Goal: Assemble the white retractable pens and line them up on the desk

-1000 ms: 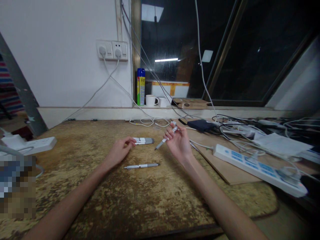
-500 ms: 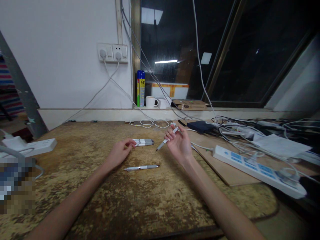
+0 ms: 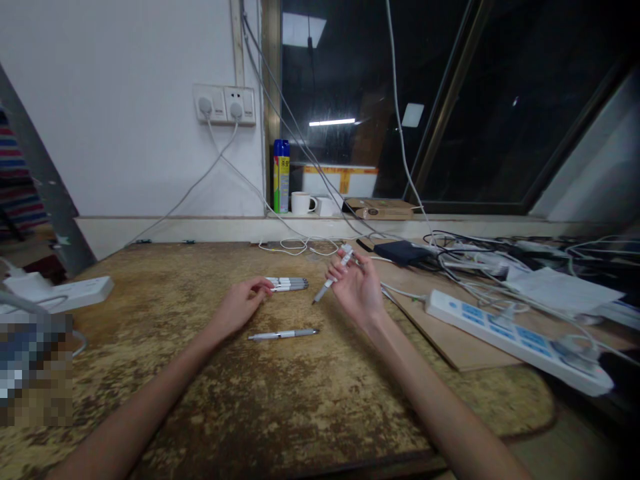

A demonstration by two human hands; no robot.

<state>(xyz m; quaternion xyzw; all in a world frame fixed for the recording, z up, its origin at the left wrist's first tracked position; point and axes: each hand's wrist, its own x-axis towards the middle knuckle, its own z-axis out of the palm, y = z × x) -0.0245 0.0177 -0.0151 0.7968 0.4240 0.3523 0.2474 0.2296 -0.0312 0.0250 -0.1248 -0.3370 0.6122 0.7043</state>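
R grip (image 3: 359, 287): palm turned up, fingers curled round a held pen (image 3: 322, 293), so clamped on it. Pen's long axis is slanted: writing tip down twd the near L, other end up twd the table's far edge. Can't tell if the tip touches the table.

L grip (image 3: 243, 303): thumb + fingertips close together at the L ends of the pen bundle (image 3: 291, 285); can't tell if they actually pinch it or just rest there. Bundle lies flat, pens side by side, long axis running L–R, approx parallel to the table's far edge, btwn the two hands. Held pen's tip is just off the bundle's R ends, slightly twd the near edge, so the axes sit at an angle, not in line.

Loose pen (image 3: 283, 334): flat on the table (image 3: 280, 407), nearer the near edge than the bundle, roughly parallel to it, dark end twd the R edge. L hand's the nearer; neither touches it.

Further out: board (image 3: 467, 357) + power strip (image 3: 515, 340) twd the table's R edge.
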